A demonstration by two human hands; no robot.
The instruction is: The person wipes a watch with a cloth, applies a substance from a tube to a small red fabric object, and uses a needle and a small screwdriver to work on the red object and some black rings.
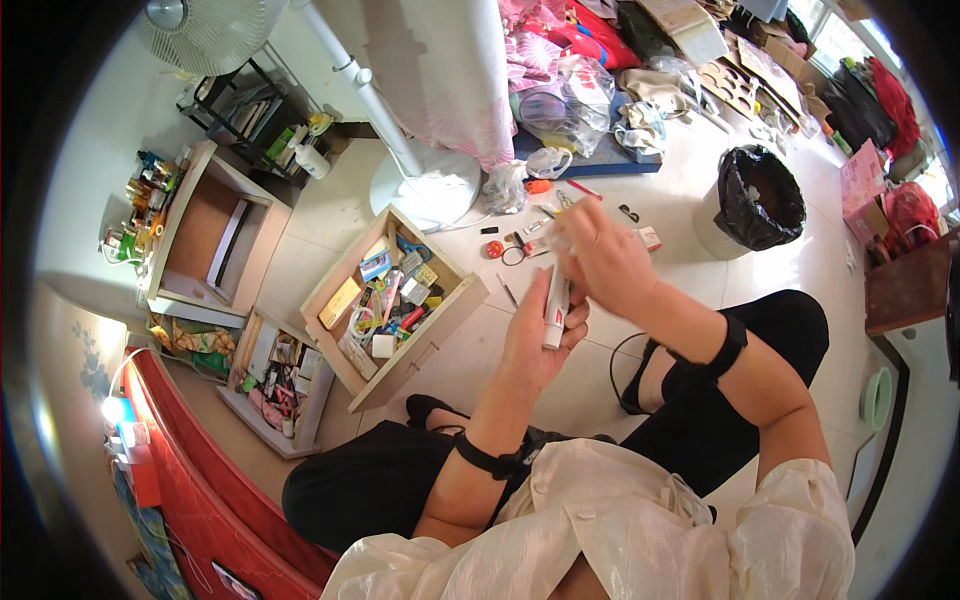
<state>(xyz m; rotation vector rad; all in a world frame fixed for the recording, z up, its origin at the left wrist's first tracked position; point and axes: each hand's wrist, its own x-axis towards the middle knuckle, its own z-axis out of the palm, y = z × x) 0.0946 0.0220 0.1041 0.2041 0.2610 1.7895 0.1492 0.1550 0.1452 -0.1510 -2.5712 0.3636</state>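
Note:
My left hand (538,335) is closed around a slim white tube (555,308) with a small red mark, held upright above the floor in front of me. Just above it, my right hand (608,258) has its fingers pinched together at the tube's upper end. Something pale shows at those fingertips, too blurred to name. On the floor beyond my hands lie several small things, among them a round red item (494,249), a black ring-shaped band (513,256) and a small red-and-white box (649,238).
A pulled-out wooden drawer (420,365) full of small items stands left of my hands, with a second filled drawer (298,437) behind it. The open cabinet (265,255), a white fan base (390,195) and a black-lined bin (725,235) stand around. Bags and clothes are piled beyond.

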